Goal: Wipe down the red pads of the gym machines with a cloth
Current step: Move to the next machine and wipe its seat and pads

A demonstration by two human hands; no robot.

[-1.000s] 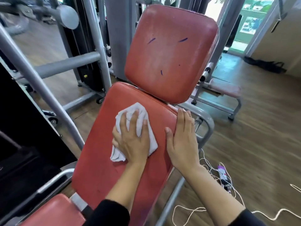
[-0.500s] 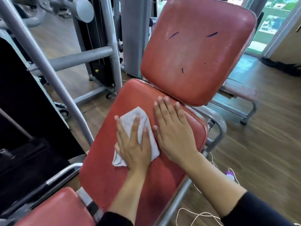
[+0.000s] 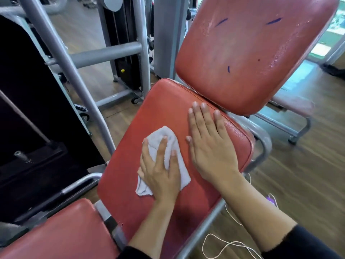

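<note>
1. Two hands lie on the middle red pad (image 3: pixel 128 176), which slopes between a seat pad (image 3: pixel 61 230) at the bottom left and a larger upper pad (image 3: pixel 252 53) at the top right.
2. The left hand (image 3: pixel 160 174) presses a crumpled white cloth (image 3: pixel 158 134) flat against the pad, near its centre. Its fingers are straight and spread over the fabric, not curled round it.
3. The cloth shows beyond the fingertips, and a corner of it shows on either side of the hand.
4. The right hand (image 3: pixel 211 146) rests palm-down just beside the cloth, fingers straight and close together, holding nothing. Its fingertips reach almost to the pad's top edge, just under the upper pad's lower rim, and its little finger lies near the right edge.
5. Bare red vinyl runs from the cloth to the left edge and up into the top left corner. More lies open below both wrists, toward the bottom edge.
6. The upper pad carries a few short blue marks (image 3: pixel 221 22) and overhangs the middle pad's top right corner.
7. Grey steel tubes (image 3: pixel 104 53) of a neighbouring machine stand close off the left edge. A curved frame tube (image 3: pixel 266 144) wraps the right edge.
8. Wooden floor (image 3: pixel 308 174) lies open to the right, with a white cord (image 3: pixel 229 243) trailing across it near the right forearm.
</note>
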